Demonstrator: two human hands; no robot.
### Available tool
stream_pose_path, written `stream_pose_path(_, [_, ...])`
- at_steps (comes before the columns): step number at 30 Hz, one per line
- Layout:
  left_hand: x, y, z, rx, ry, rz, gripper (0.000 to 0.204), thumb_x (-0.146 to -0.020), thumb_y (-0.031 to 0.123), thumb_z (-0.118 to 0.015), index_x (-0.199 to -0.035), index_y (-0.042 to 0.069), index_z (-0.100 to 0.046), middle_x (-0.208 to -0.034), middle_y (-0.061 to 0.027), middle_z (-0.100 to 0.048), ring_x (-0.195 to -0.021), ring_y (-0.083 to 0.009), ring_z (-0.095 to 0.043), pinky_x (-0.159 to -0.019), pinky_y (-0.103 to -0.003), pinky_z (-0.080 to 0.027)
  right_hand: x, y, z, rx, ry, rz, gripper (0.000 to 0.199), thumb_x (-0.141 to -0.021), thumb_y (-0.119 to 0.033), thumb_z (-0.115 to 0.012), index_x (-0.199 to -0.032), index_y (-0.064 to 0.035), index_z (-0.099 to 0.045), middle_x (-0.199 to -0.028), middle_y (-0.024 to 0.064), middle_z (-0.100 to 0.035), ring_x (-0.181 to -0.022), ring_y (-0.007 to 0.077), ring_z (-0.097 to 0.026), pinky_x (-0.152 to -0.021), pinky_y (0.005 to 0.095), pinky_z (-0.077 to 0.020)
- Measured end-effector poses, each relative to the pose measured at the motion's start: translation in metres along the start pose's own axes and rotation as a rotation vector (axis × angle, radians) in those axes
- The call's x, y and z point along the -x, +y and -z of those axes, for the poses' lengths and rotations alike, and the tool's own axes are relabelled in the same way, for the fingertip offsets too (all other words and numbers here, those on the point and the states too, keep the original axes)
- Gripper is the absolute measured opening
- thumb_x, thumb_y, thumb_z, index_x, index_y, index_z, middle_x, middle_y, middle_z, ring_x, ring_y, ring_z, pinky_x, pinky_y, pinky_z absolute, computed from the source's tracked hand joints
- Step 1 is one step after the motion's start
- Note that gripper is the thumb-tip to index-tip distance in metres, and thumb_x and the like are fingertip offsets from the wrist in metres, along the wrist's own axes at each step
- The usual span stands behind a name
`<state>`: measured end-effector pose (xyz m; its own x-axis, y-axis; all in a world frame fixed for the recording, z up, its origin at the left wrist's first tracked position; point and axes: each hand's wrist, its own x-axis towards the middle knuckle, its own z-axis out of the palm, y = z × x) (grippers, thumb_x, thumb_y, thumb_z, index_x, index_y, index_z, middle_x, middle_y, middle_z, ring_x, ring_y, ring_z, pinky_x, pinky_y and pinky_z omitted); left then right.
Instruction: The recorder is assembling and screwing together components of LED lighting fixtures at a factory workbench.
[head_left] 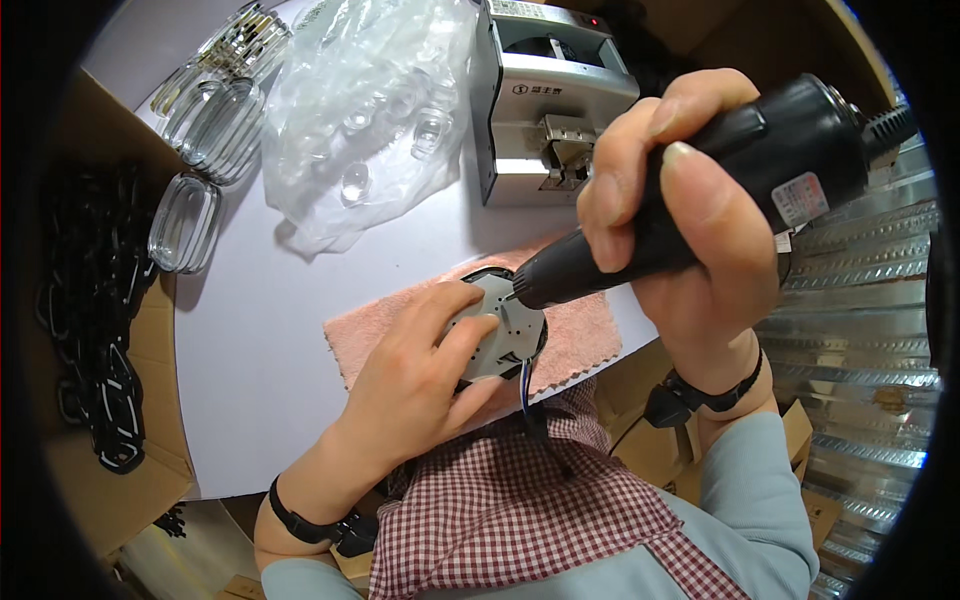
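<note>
My right hand is wrapped round a black electric screwdriver, tilted down to the left. Its bit meets the grey plate of an oval black-rimmed part; whether a screw sits under the tip is too small to tell. That part lies on a pink cloth, with thin wires running from its near edge. From the left, my left hand holds the part, two fingers pressing on the plate and the thumb by its near edge. The palm side of this hand is hidden.
Behind the cloth stand a clear plastic bag of small transparent pieces and a silver machine. Clear oval covers are stacked at the far left. Black frames fill a cardboard box on the left. Metallic ribbed strips lie right.
</note>
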<state>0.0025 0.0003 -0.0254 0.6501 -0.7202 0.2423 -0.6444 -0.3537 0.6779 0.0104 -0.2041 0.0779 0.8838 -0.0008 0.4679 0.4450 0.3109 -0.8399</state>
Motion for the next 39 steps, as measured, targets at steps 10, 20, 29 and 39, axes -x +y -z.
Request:
stream_pose_path(10, [-0.002,0.001,0.0,-0.015,-0.001,-0.007,0.051,-0.072,0.012,-0.081,-0.118,0.002,-0.061,-0.131,-0.0198,-0.057,-0.121,-0.0407,-0.058,-0.103,-0.047,-0.049,-0.001,0.006,0.009,0.016,-0.057,0.046,0.02,-0.097,-0.015,-0.053,-0.115,-0.0071,-0.048,-0.084,0.0145,-0.062,-0.061,0.0158,-0.057,-0.059,0.0283,-0.052])
stream_pose_path(20, [-0.001,0.002,-0.001,-0.028,-0.009,0.006,0.051,-0.073,0.013,-0.081,-0.119,0.002,-0.061,-0.132,-0.0201,-0.056,-0.122,-0.0402,-0.058,-0.103,-0.046,-0.049,0.004,0.014,0.026,0.208,-0.109,0.042,0.021,-0.096,-0.012,-0.056,-0.114,-0.0054,-0.048,-0.085,0.0146,-0.064,-0.061,0.0152,-0.059,-0.057,0.0273,-0.0526])
stream_pose_path(29, [-0.001,0.005,0.0,-0.001,0.012,0.005,0.044,-0.072,0.012,-0.077,-0.112,0.0,-0.06,-0.125,-0.0195,-0.057,-0.116,-0.0408,-0.058,-0.1,-0.047,-0.049,-0.004,0.029,0.009,0.355,-0.302,0.135,0.024,-0.088,0.005,-0.061,-0.108,-0.0001,-0.047,-0.076,0.0116,-0.064,-0.058,0.0101,-0.06,-0.052,0.0249,-0.0513])
stream_pose_path(39, [-0.001,0.0,0.001,0.144,0.033,0.064,0.056,-0.073,0.009,-0.082,-0.123,0.002,-0.06,-0.126,-0.0172,-0.058,-0.116,-0.0366,-0.06,-0.098,-0.044,-0.051,-0.009,0.024,0.0,0.159,-0.07,-0.058,0.012,-0.084,-0.005,-0.071,-0.089,-0.0006,-0.061,-0.071,0.0036,-0.064,-0.06,0.0087,-0.06,-0.055,0.0259,-0.0503])
